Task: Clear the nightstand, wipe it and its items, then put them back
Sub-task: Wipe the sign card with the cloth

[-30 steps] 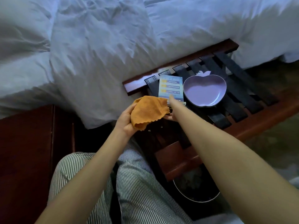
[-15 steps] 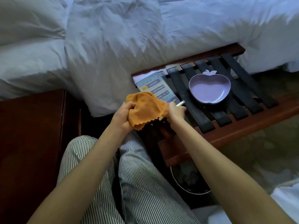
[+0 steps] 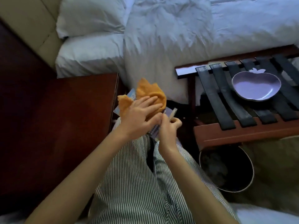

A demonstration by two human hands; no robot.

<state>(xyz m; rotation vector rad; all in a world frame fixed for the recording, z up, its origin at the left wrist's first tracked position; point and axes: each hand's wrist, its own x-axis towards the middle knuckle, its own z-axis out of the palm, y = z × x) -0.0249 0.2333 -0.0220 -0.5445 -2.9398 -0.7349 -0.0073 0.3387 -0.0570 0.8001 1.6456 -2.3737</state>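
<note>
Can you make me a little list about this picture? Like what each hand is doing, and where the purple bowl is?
left hand: straight fingers press the orange cloth onto the blue booklet
right hand: grips the booklet's lower end
where: over the person's lap, between the nightstand and the luggage rack
purple apple-shaped dish: sits on the rack's black straps
waste bin: on the floor by the rack's near edge

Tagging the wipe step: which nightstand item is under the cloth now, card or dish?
The blue card: left hand presses the orange cloth on it, right hand grips its edge. The purple dish sits apart on the rack.
</note>
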